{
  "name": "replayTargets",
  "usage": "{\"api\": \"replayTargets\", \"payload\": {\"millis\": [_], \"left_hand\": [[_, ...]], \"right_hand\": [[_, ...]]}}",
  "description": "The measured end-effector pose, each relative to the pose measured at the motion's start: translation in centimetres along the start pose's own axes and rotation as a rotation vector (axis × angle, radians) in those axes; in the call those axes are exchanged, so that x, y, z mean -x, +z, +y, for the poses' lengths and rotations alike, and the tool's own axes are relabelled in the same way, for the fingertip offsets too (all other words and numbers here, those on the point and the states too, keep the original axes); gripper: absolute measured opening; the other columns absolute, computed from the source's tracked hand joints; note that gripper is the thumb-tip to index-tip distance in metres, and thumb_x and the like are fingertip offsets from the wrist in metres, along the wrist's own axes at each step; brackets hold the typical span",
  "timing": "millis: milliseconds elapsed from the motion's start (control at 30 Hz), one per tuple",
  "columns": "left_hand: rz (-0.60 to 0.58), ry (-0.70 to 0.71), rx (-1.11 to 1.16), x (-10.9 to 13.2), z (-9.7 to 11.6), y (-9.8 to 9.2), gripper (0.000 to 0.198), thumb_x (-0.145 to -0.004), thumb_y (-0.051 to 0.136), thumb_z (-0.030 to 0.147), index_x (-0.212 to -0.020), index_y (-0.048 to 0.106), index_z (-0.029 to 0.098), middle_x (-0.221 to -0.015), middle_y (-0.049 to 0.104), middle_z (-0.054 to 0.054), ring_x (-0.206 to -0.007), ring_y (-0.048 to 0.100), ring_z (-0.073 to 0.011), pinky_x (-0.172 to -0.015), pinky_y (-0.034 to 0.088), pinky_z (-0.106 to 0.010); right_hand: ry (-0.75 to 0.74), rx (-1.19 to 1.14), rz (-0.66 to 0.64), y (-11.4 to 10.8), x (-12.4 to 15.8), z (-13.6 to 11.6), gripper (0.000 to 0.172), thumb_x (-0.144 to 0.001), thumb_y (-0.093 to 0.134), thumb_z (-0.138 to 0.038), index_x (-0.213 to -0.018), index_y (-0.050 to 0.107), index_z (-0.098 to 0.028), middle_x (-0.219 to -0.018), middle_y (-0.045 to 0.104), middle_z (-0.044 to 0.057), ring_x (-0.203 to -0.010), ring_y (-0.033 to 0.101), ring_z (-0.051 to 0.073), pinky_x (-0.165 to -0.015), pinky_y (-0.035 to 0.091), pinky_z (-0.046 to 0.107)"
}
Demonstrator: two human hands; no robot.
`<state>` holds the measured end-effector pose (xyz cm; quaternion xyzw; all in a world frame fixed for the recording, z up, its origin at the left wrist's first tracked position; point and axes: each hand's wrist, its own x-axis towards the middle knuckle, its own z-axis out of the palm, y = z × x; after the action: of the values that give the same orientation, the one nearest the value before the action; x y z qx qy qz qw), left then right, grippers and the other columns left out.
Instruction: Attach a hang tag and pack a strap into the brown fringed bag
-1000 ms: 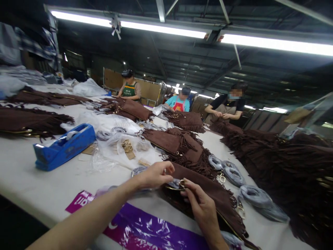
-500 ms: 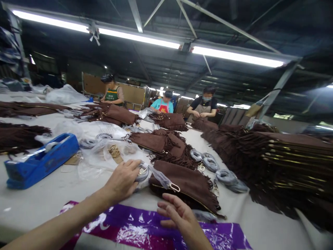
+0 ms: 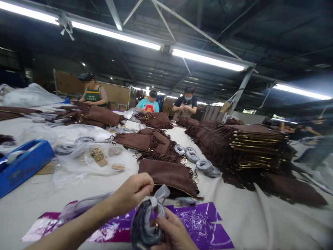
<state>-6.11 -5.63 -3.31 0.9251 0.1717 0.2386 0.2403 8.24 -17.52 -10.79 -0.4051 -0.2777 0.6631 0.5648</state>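
My right hand [image 3: 173, 229] grips a coiled strap [image 3: 145, 225] wrapped in greyish plastic, with a gold clasp showing near my fingers. Just above the coil, my left hand [image 3: 139, 189] is closed in a pinch; whatever lies between its fingertips is hidden. A loose end of clear plastic [image 3: 163, 192] sticks up from the top of the coil. Behind my hands lies a brown fringed bag [image 3: 166, 175] with a gold zip. Shiny purple plastic sheeting [image 3: 197, 218] is spread on the table beneath the coil.
A blue tape dispenser [image 3: 28, 163] stands at left, beside a clear bag [image 3: 88, 159] with tan tags. More wrapped coils [image 3: 205, 166] lie right of the brown bag. A tall stack of fringed bags [image 3: 257, 146] rises at right. Several co-workers [image 3: 186, 104] are across the table.
The wrapped coil has come down towards me and is now in my right hand, which was open before. My left hand has moved to just above it. The view has turned right.
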Motion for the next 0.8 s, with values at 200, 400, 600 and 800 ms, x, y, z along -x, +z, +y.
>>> {"api": "replayTargets", "payload": {"millis": [200, 400, 600, 800], "left_hand": [[-0.085, -0.027, -0.485, -3.1, -5.8, 2.9, 0.022, -0.075, 0.050, 0.005, -0.091, 0.054, 0.018, -0.103, 0.058, -0.009, -0.093, 0.054, -0.0220, -0.081, 0.046, -0.033], [0.159, -0.154, -0.479, -4.1, -7.1, 2.5, 0.017, -0.092, 0.036, 0.013, -0.086, 0.052, 0.019, -0.090, 0.059, -0.005, -0.086, 0.054, -0.0192, -0.076, 0.043, -0.030], [0.281, -0.138, -0.303, -4.1, -6.5, 2.7, 0.020, -0.093, 0.033, 0.014, -0.084, 0.051, 0.019, -0.087, 0.058, -0.004, -0.081, 0.054, -0.0172, -0.076, 0.044, -0.029], [0.245, 0.163, -0.217, -2.7, -7.8, 4.5, 0.024, -0.089, 0.036, 0.009, -0.097, 0.057, 0.018, -0.119, 0.061, -0.008, -0.109, 0.055, -0.0184, -0.092, 0.044, -0.031]], "right_hand": [[-0.148, 0.001, 0.027, -2.2, 0.6, 0.8, 0.061, -0.059, 0.086, -0.046, -0.109, 0.065, -0.018, -0.068, 0.071, 0.002, -0.058, 0.067, 0.015, -0.057, 0.050, 0.022], [-0.134, -0.048, 0.180, -4.6, 0.8, -3.2, 0.046, -0.057, 0.086, -0.033, -0.097, 0.068, -0.018, -0.082, 0.075, 0.006, -0.067, 0.071, 0.017, -0.062, 0.054, 0.024], [-0.263, -0.116, 0.382, -3.9, -2.6, -4.1, 0.034, -0.060, 0.083, -0.022, -0.088, 0.064, -0.023, -0.086, 0.074, -0.001, -0.071, 0.071, 0.016, -0.062, 0.060, 0.027], [-0.675, 0.114, 0.518, -3.9, -10.2, -3.5, 0.016, -0.066, 0.064, -0.036, -0.078, 0.059, -0.027, -0.075, 0.071, -0.002, -0.083, 0.068, 0.020, -0.075, 0.060, 0.035]]}}
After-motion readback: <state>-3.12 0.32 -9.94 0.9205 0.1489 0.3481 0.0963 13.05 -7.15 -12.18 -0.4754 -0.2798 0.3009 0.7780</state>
